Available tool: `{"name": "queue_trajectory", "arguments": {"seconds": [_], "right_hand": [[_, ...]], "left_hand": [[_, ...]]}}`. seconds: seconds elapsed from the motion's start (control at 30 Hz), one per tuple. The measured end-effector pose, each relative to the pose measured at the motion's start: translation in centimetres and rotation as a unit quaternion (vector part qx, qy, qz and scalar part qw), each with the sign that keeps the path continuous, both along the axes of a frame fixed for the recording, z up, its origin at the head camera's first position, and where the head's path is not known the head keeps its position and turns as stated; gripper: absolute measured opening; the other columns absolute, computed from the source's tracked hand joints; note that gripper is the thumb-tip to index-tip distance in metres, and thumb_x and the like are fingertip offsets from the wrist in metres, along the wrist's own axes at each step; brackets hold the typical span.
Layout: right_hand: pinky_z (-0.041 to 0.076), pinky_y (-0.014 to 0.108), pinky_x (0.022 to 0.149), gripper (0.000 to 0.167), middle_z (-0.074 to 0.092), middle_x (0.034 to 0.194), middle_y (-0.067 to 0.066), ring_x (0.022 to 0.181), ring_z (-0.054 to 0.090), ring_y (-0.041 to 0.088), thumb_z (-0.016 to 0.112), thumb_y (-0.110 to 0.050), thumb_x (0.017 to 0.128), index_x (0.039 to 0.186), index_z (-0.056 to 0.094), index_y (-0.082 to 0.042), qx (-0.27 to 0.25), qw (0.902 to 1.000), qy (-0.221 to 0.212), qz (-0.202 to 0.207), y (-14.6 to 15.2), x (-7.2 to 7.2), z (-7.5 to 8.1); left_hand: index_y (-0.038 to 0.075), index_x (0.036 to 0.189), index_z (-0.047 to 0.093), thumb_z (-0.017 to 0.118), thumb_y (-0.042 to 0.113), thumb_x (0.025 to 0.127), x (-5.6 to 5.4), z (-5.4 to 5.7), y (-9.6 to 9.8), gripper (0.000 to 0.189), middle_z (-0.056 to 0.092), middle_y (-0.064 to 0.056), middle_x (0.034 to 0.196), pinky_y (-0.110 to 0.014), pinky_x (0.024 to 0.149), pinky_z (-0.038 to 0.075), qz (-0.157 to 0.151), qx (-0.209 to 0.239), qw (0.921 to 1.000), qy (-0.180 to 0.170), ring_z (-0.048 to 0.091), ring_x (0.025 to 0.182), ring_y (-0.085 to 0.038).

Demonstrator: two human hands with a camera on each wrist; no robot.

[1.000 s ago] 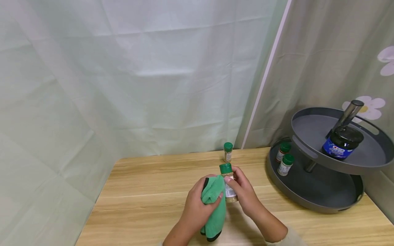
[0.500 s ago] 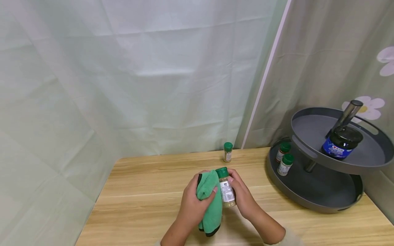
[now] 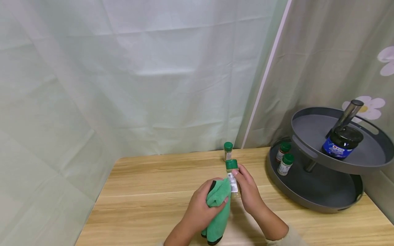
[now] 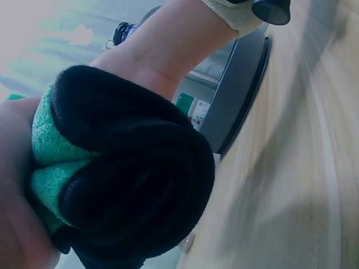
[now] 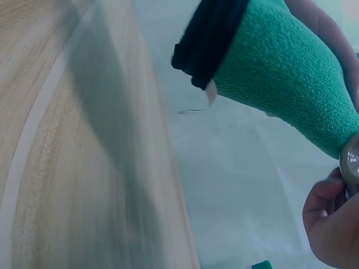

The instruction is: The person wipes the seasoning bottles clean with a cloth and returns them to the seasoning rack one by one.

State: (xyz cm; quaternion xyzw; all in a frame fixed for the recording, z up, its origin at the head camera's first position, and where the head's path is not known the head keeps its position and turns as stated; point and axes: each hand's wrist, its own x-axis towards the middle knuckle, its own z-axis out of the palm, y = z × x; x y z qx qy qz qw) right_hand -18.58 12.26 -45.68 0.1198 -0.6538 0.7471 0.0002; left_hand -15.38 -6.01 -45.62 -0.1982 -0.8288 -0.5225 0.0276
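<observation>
My left hand (image 3: 201,206) grips a folded green cloth (image 3: 219,193) with black edging, its lower end hanging below the fingers. In my right hand (image 3: 250,191) is a spice jar (image 3: 233,182) with a green cap and a white label, held nearly upright above the table. The cloth touches the jar's left side. From the left wrist, the cloth's black-edged end (image 4: 140,174) fills the middle and hides the jar. The right wrist view shows the green cloth (image 5: 286,73) against the jar's base (image 5: 352,159), with fingers curled beside it.
A second green-capped jar (image 3: 227,152) stands at the table's back edge. On the right, a dark two-tier tray (image 3: 317,200) carries two small green-capped jars (image 3: 284,165) below and a black-lidded jar (image 3: 342,142) above. Curtains (image 3: 172,85) hang behind the wooden table (image 3: 147,191).
Over the last half second both hands, with the cloth and the jar, have shifted right; before that they moved slightly left. The jar is now higher and straighter. The tray and the other jars stay put.
</observation>
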Motion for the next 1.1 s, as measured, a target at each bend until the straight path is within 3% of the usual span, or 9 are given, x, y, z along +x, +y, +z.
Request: {"name": "queue_trajectory", "arguments": {"seconds": [0.13,0.27,0.37,0.57,0.8,0.97,1.1], "right_hand": [[0.053,0.024,0.075,0.041,0.057,0.101,0.002,0.089,0.058,0.011,0.028,-0.038,0.112,0.132,0.046,-0.007,-0.023,0.9989,-0.017,-0.036,0.0,-0.2,0.1],[0.054,0.024,0.069,0.038,0.059,0.098,0.002,0.084,0.059,0.010,0.022,-0.036,0.112,0.130,0.046,-0.013,-0.047,0.9983,-0.014,-0.030,-0.1,-0.1,0.2],[0.055,0.025,0.073,0.034,0.059,0.100,0.001,0.086,0.060,0.010,0.026,-0.033,0.112,0.132,0.046,-0.014,-0.040,0.9991,-0.009,-0.010,-0.1,0.0,0.1],[0.054,0.026,0.085,0.040,0.059,0.117,-0.002,0.101,0.060,0.009,0.033,-0.027,0.111,0.141,0.041,-0.001,-0.006,0.9987,0.028,0.042,-0.3,0.1,-0.1],[0.054,0.025,0.087,0.036,0.059,0.117,0.001,0.104,0.060,0.009,0.046,-0.016,0.107,0.138,0.045,0.003,0.031,0.9964,0.033,0.071,-0.5,0.4,-0.4],[0.056,0.026,0.085,0.035,0.058,0.118,0.005,0.102,0.062,0.010,0.048,-0.012,0.106,0.137,0.044,0.002,0.030,0.9955,0.040,0.080,-0.6,0.4,-0.7],[0.057,0.026,0.079,0.032,0.062,0.107,0.001,0.092,0.065,0.009,0.048,-0.014,0.106,0.135,0.042,-0.001,0.033,0.9977,0.044,0.041,-0.6,0.4,-0.7]], "left_hand": [[0.033,0.137,0.053,0.075,0.038,0.092,0.1,-0.1,0.3,0.051,0.062,0.013,0.128,-0.034,0.098,0.053,-0.016,-0.023,0.9996,0.005,0.060,0.113,-0.008],[0.035,0.136,0.053,0.075,0.037,0.091,0.2,-0.1,0.4,0.050,0.062,0.013,0.127,-0.034,0.097,0.054,-0.010,-0.023,0.9996,0.010,0.060,0.112,-0.008],[0.036,0.136,0.053,0.075,0.037,0.092,0.2,0.0,0.4,0.049,0.062,0.013,0.126,-0.033,0.096,0.054,0.008,-0.009,0.9999,0.007,0.061,0.111,-0.009],[0.030,0.136,0.054,0.076,0.036,0.091,0.1,0.4,0.1,0.050,0.062,0.012,0.127,-0.034,0.098,0.054,0.067,0.020,0.9975,0.013,0.061,0.112,-0.010],[0.028,0.135,0.056,0.079,0.029,0.089,-0.3,1.0,-0.6,0.052,0.063,0.011,0.130,-0.035,0.101,0.053,0.105,0.062,0.9924,0.020,0.062,0.116,-0.012],[0.028,0.135,0.056,0.080,0.025,0.088,-0.3,0.9,-0.9,0.053,0.063,0.011,0.128,-0.035,0.099,0.054,0.096,0.049,0.9927,0.054,0.062,0.114,-0.011],[0.033,0.135,0.056,0.082,0.021,0.086,0.0,0.8,-0.8,0.057,0.063,0.014,0.118,-0.032,0.092,0.056,0.068,0.007,0.9923,0.104,0.062,0.104,-0.006]]}}
